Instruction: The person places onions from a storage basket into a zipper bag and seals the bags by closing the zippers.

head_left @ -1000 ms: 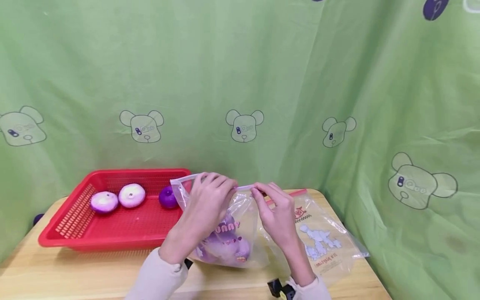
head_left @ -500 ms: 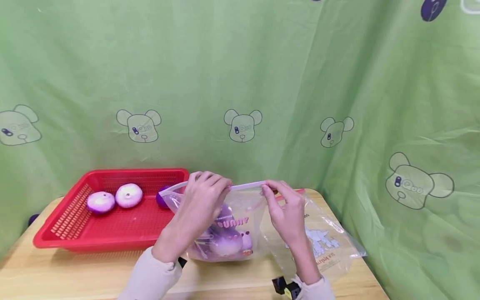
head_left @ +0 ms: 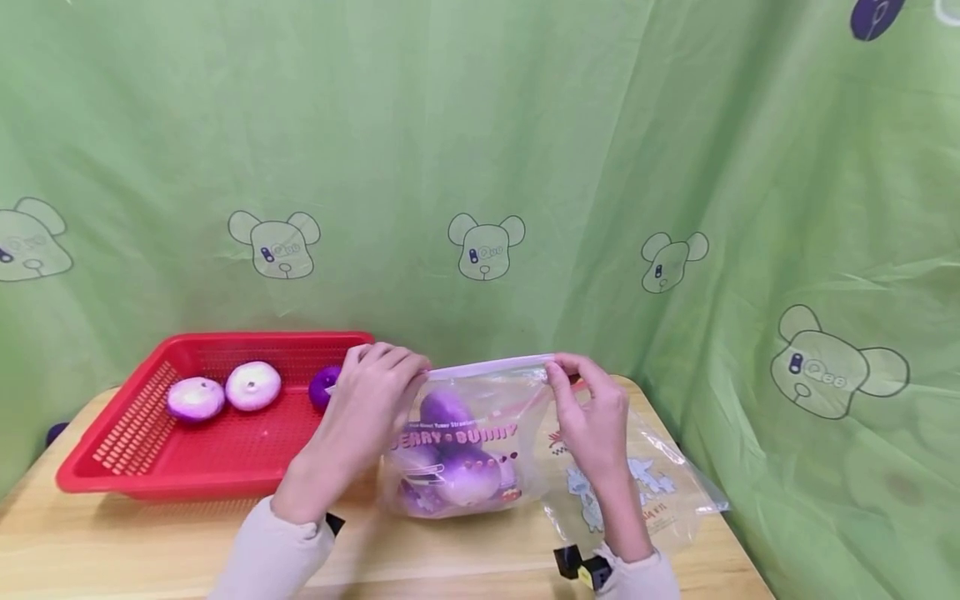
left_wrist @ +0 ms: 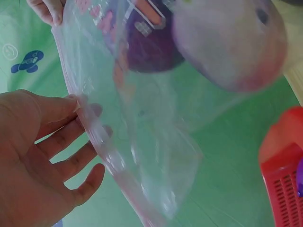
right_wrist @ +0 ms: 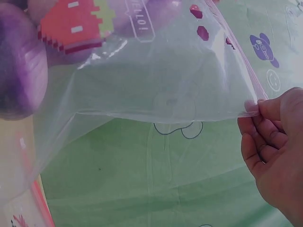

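Observation:
A clear zip bag [head_left: 480, 467] printed with pink lettering stands on the table, holding several purple-and-white onions [head_left: 468, 482]. My left hand [head_left: 375, 400] pinches the bag's zip edge on the left; in the left wrist view its thumb and index finger [left_wrist: 59, 109] meet at the strip, the other fingers spread behind the plastic. At the opposite top corner my right hand [head_left: 596, 417] pinches the end of the strip between thumb and curled fingers, as the right wrist view [right_wrist: 274, 132] of that hand also shows. The zip strip [head_left: 487, 367] is stretched taut between them.
At the left stands a red plastic basket [head_left: 202, 479] with two pale purple-and-white onions [head_left: 253, 386] and a dark purple one [head_left: 322, 387]. A second clear zip bag [head_left: 660, 492] lies flat on the right, partly behind the right forearm. A green curtain [head_left: 480, 125] hangs behind the table [head_left: 150, 550].
My hands have moved apart, the left hand sliding leftwards along the zip edge and the right shifting right with its corner. More of the bag's strip and lettering now shows between them.

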`<state>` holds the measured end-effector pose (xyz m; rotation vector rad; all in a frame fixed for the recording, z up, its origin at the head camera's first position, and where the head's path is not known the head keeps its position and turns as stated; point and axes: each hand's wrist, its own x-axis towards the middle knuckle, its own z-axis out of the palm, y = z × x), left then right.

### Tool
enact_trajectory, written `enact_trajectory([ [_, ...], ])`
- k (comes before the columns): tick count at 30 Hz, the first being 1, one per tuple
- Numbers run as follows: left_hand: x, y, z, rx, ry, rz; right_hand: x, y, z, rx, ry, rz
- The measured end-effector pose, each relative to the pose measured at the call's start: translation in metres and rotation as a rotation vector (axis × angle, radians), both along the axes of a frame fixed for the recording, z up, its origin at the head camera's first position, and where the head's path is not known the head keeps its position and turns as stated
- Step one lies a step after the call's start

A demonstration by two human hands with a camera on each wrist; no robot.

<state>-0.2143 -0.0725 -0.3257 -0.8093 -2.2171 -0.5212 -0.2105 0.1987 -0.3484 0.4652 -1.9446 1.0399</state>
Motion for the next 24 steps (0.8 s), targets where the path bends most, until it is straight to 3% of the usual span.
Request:
enact_trajectory([
  [18, -0.007, -0.042, -0.016, 0.025, -0.043, 0.067, -0.002, 0.022, 0.002, -0.049, -0.033, -0.091],
  [24, -0.009, -0.046, -0.02, 0.013, -0.074, 0.072, -0.003, 0.031, 0.001, -0.057, -0.051, -0.122],
])
